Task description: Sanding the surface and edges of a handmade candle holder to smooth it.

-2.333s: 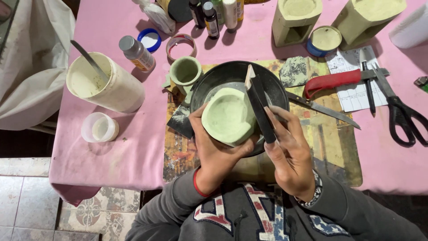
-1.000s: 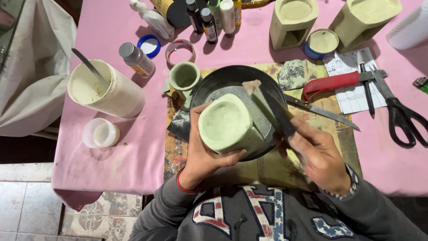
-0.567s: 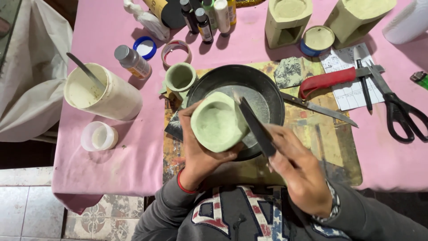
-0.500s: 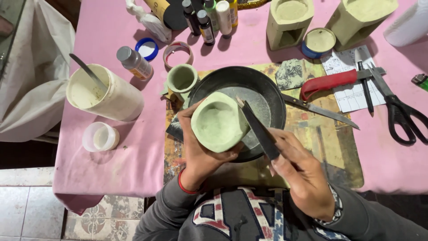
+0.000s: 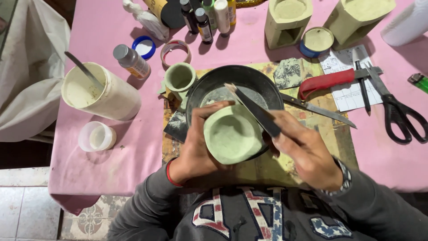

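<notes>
My left hand (image 5: 196,147) grips a pale green moulded pot (image 5: 232,138), tilted so its underside faces me, over a black round pan (image 5: 209,87). My right hand (image 5: 307,154) holds a dark flat blade tool (image 5: 254,109) laid against the pot's upper right edge, its light tip pointing up and left over the pan. Grey powder lies in the pan behind the pot.
A pink cloth covers the table (image 5: 111,151). A cream bucket with a stick (image 5: 98,91) and a small plastic cup (image 5: 97,136) stand at left. A small green pot (image 5: 179,78), paint bottles (image 5: 205,18), two green moulds (image 5: 287,20), a red-handled knife (image 5: 325,82) and scissors (image 5: 399,114) lie around.
I have turned the pot in my left hand and shifted the blade tool along its rim, from the right side toward the upper edge. Everything else on the table stays put.
</notes>
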